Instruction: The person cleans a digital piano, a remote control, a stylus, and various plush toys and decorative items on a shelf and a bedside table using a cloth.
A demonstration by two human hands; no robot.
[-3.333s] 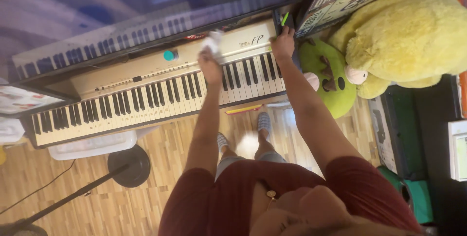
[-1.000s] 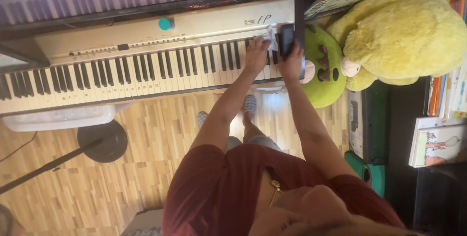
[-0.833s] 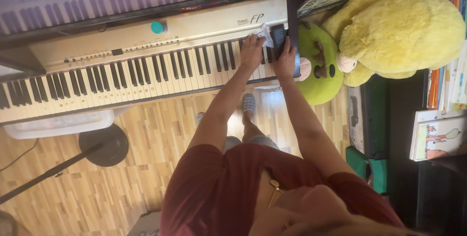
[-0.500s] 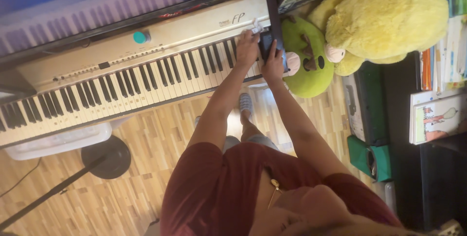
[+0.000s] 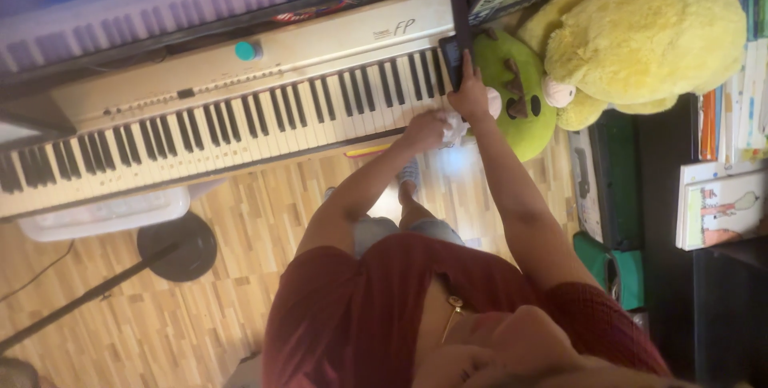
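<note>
A cream digital piano (image 5: 320, 40) with black and white keys runs across the upper part of the head view. My left hand (image 5: 426, 128) is closed on a crumpled white cloth (image 5: 454, 126) at the front edge of the keys near the piano's right end. My right hand (image 5: 470, 96) rests on the right end of the keyboard and touches a dark phone-like object (image 5: 451, 58) lying on the end block. A small teal round object (image 5: 246, 50) sits on the piano's top panel.
A green round plush (image 5: 520, 100) and a big yellow plush (image 5: 648, 32) lie right of the piano. A second keyboard (image 5: 160, 4) stands behind. Books (image 5: 720, 204) and a dark case (image 5: 632, 180) are at the right. A stand base (image 5: 178, 246) and plastic tray (image 5: 104, 216) are on the wood floor.
My left hand with the cloth has moved from the piano's top panel to the right-hand keys, then down to their front edge. My right hand stays at the right end.
</note>
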